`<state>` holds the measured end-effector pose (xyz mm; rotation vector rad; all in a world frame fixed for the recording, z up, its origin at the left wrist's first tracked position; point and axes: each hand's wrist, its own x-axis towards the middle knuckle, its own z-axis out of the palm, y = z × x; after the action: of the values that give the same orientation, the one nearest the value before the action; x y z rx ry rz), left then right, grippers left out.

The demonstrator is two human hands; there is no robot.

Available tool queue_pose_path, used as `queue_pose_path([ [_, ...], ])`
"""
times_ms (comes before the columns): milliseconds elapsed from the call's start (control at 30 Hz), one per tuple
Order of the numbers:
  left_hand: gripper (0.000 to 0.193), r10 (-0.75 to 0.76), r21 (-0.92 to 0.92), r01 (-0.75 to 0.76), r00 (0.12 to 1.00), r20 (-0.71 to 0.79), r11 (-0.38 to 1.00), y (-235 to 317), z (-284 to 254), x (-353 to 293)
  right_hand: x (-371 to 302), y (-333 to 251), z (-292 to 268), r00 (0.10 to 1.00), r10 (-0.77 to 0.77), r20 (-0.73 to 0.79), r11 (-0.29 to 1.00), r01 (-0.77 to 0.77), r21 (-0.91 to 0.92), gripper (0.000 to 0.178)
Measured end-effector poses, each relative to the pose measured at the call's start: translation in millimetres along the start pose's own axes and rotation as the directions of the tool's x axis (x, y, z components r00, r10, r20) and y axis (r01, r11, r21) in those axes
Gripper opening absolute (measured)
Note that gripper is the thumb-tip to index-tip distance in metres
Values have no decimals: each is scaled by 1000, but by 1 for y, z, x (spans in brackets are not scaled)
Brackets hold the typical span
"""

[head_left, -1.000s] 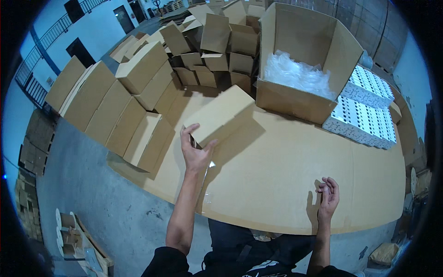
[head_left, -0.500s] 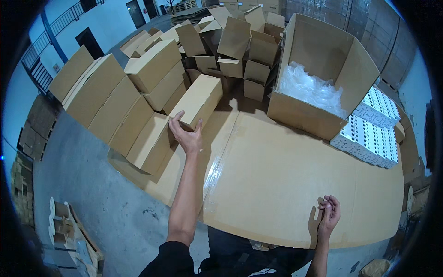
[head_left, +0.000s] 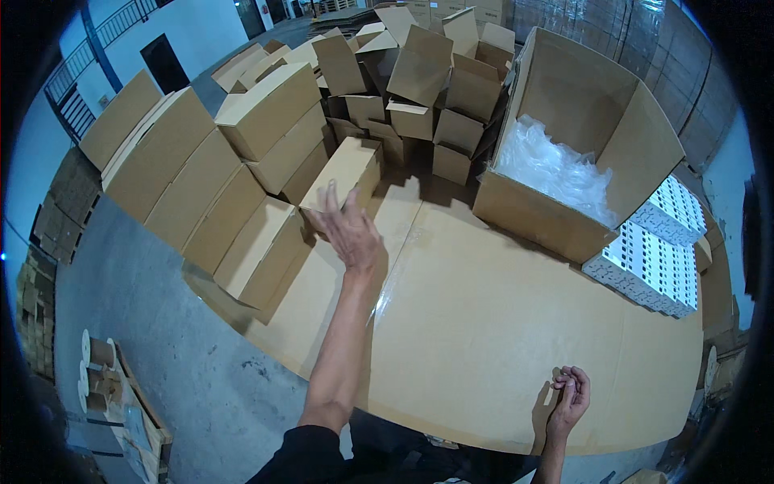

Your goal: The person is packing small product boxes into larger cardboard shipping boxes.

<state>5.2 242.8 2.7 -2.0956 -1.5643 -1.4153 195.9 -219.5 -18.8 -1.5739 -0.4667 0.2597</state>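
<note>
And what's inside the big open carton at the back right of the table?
A heap of crumpled clear plastic shows inside the big open carton. The heap and the carton's near side cover the bottom, so anything underneath cannot be seen.

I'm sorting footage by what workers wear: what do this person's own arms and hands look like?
The left hand and right hand wear no gloves. A black sleeve ends near the left elbow, leaving the left forearm bare; the right forearm is bare as far as it shows. Neither wrist shows a watch or band.
</note>
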Motion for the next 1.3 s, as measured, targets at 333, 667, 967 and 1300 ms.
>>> queue_pose_path([
  [333, 48, 132, 386, -510, 716, 686, 768, -20, 47, 68, 0, 10, -4, 1000, 25, -11, 999, -24, 26, 24],
  [667, 50, 113, 453, -544, 719, 686, 706, -44, 63, 86, -1, 4, -2, 1000, 4, 19, 1000, -4, 12, 23],
  [967, 51, 135, 480, -540, 749, 648, 692, -64, 59, 93, -4, 5, -3, 1000, 20, -8, 999, -20, -31, 23],
  [1300, 52, 187, 439, -569, 733, 653, 696, -66, 59, 100, -2, 7, -6, 1000, 23, 19, 1000, -23, 6, 21],
])
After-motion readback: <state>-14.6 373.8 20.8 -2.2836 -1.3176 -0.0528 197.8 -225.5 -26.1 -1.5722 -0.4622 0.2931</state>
